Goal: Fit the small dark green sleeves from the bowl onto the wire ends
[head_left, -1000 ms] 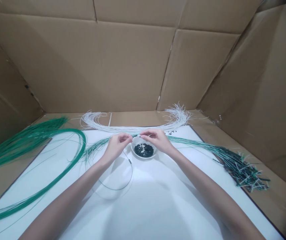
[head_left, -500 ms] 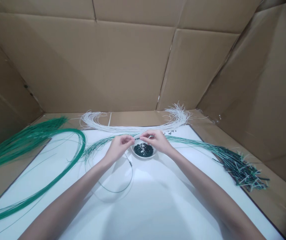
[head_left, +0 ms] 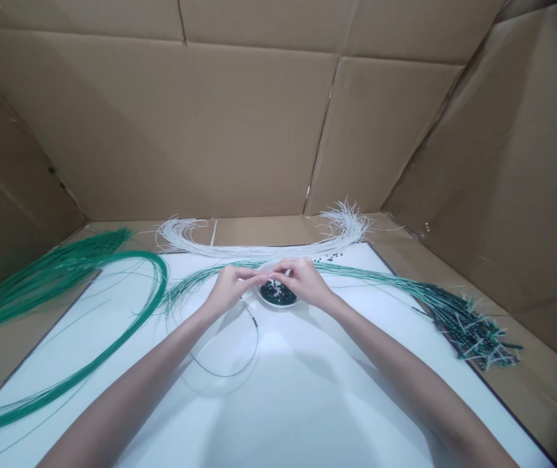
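My left hand [head_left: 233, 286] is closed in a pinch on a thin green cord [head_left: 227, 376], which hangs in a loop over the white tabletop. A short row of dark beads [head_left: 255, 321] sits on that loop. Opposite it, my right hand [head_left: 303, 282] also pinches, its thumb and finger meeting my left fingertips. What lies between the right fingertips is too small to make out. Right below both hands stands a white bowl [head_left: 277, 306] holding many small dark beads [head_left: 278, 295]; the hands cover its far rim.
Green strands [head_left: 154, 305] curve along the left side. Behind the hands runs a bundle of green cords [head_left: 380, 278], its beaded ends [head_left: 478, 331] at the right. White strands [head_left: 263, 251] lie at the back, near loose beads [head_left: 334, 257]. Cardboard walls [head_left: 259, 130] enclose the table [head_left: 288, 403].
My fingertips have come together over the bowl; a gap with dark beads showed between them before. The right hand has shifted slightly left. The cord loop hangs almost unchanged.
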A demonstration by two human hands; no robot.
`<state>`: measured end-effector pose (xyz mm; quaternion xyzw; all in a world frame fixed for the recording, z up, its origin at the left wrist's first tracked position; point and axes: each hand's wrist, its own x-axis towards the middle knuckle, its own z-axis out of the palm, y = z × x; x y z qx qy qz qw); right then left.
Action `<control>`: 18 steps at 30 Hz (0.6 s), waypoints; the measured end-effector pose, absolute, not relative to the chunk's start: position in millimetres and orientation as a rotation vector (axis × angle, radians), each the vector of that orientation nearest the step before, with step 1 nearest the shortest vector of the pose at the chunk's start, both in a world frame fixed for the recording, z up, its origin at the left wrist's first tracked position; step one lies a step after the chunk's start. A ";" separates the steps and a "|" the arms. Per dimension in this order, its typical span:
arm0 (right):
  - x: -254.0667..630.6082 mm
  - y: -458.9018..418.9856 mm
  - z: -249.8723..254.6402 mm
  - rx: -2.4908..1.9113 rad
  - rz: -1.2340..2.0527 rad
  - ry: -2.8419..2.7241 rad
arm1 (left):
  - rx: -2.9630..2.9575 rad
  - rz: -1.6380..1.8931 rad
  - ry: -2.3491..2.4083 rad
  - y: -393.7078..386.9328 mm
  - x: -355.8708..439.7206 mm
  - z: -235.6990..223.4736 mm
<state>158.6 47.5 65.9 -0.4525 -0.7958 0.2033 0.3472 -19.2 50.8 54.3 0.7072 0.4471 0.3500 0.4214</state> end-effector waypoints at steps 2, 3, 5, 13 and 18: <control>161.7 49.5 67.9 -1.205 0.511 -2.062 | 1.712 0.851 1.129 55.0 -22.7 54.3; 163.7 50.6 69.4 -1.220 0.508 -2.052 | 1.685 0.835 1.132 57.2 -24.7 54.5; 167.9 52.6 72.8 -1.249 0.512 -2.022 | 1.649 0.812 1.120 61.3 -28.4 54.9; 171.5 53.9 75.5 -1.301 0.546 -1.979 | 1.585 0.826 1.101 66.7 -30.3 55.6; 164.3 50.8 70.4 -1.242 0.586 -1.992 | 1.884 0.915 1.114 52.9 -23.1 65.2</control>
